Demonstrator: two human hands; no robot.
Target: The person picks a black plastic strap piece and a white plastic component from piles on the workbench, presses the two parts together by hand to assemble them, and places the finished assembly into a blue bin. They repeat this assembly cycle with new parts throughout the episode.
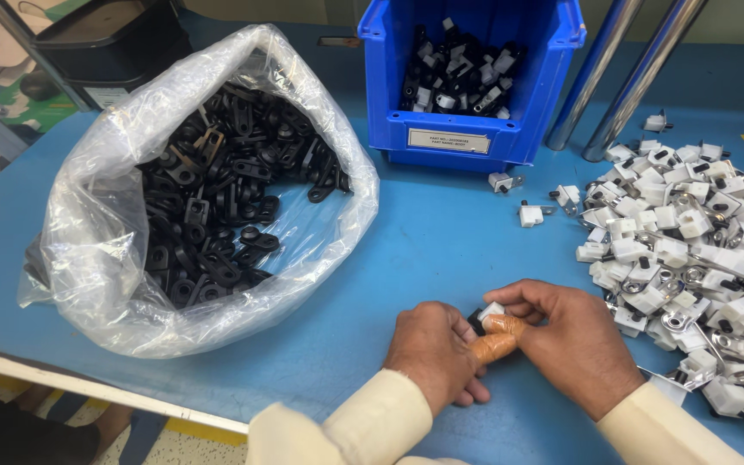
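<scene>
White-and-black small plastic clip part [486, 315] sat pinched between left hand [435, 353] and right hand [574, 344], low over the blue desk [441, 250], fingers [499, 325] of both closed tightly on it. Judged light, stiff and easily fumbled; best gripped by its white body edges. Fingers hid most of it, an orange fingertip cover blurred the joint, and the white parts heap [691, 250] ran off-frame.

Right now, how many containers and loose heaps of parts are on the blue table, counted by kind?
Clear plastic bag of black parts: 1
Blue bin of assembled parts: 1
Loose heap of white parts: 1
Total: 3
The hands hold one small part between them.
</scene>
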